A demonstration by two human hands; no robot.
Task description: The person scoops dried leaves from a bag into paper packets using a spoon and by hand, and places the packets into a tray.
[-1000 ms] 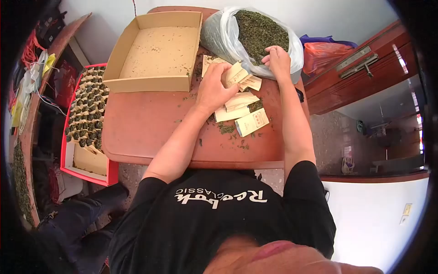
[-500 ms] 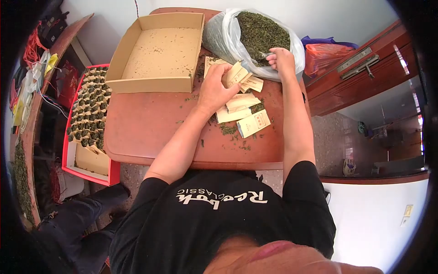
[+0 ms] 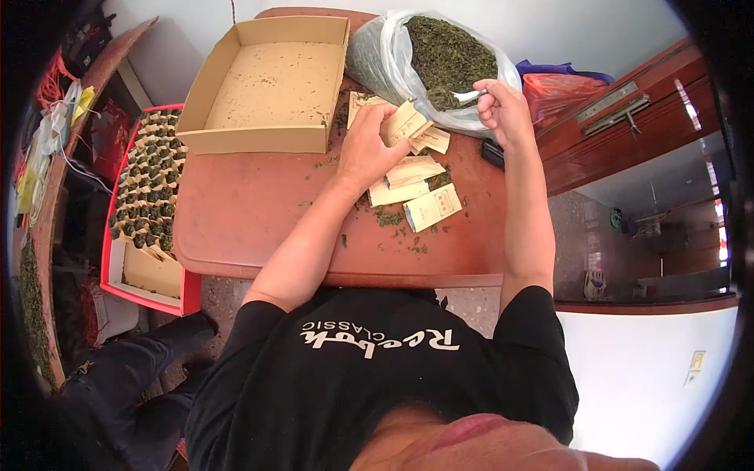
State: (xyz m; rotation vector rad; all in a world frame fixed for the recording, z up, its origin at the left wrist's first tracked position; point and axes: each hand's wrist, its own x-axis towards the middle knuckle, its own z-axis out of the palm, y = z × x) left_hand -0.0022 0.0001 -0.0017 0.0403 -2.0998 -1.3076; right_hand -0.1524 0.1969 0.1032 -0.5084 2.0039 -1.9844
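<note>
My left hand [image 3: 371,145] is closed around a small cream paper packet [image 3: 407,122] held up above the table. In my right hand [image 3: 504,111], a pale spoon [image 3: 469,96] is pinched over the near rim of the plastic bag [image 3: 399,59]. That bag is full of loose dark green tea leaves [image 3: 455,59]. Below my left hand several more packets lie in a loose overlapping pile, the nearest packet [image 3: 433,208] flat with a red print. Whether the packet in my left hand contains leaves I cannot tell.
A shallow cardboard box [image 3: 271,86] with leaf crumbs stands at the table's back left. Left of the table [image 3: 251,204], a red box [image 3: 188,292] holds rows of filled packets [image 3: 149,184]. A dark object [image 3: 492,153] lies by my right forearm. Another person's legs [image 3: 141,369] show at lower left.
My right hand has moved slightly right, lifting the spoon out of the leaves to the bag's near edge. The left hand keeps its packet in nearly the same place.
</note>
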